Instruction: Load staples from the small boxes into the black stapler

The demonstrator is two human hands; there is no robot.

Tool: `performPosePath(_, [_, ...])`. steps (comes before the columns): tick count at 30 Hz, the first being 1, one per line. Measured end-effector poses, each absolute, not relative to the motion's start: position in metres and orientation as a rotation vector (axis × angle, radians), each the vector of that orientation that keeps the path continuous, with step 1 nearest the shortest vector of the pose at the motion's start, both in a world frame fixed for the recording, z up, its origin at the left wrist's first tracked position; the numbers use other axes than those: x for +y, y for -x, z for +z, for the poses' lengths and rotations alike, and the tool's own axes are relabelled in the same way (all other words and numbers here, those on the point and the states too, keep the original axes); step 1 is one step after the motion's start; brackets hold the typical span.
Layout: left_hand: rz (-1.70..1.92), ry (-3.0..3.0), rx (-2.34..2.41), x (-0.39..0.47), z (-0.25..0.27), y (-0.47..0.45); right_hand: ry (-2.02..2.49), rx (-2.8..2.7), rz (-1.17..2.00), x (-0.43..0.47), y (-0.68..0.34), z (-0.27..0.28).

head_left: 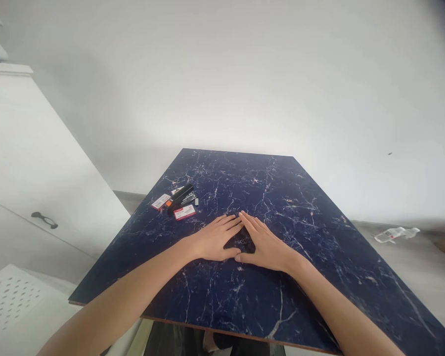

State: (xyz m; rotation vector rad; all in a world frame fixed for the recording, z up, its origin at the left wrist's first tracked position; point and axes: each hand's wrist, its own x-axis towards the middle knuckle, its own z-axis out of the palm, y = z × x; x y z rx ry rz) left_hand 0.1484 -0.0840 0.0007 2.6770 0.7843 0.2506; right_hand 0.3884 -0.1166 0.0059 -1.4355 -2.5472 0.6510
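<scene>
From the head view, the left hand (pixel 215 239) and right hand (pixel 267 246) lie palm-down, fingertips meeting, gripping nothing, seemingly resting on the marbled table (pixel 241 170). At ten o'clock from them, a black stapler (pixel 181 195) and red-and-white boxes (pixel 185 212) cluster, apparently for easy reach.

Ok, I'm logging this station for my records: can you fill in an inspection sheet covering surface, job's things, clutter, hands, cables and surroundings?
Surface: dark-blue marbled tabletop
Job's things: black stapler among red-and-white boxes, nearest the left hand
Clutter: clear plastic item on the floor, right
Hands: left hand and right hand palms down on the tabletop, tips close together; nothing seen held
Cables: nothing seen
Surroundings: white cabinet at left, pale wall behind
</scene>
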Motion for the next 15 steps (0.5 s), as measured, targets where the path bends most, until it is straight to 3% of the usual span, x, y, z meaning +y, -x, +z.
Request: performPosePath(15, [0.220,-2.661,0.800,-0.0824,-0.0005,-0.1458,1.449,-2.528,0.692,-0.1108,-0.3893,0.0034])
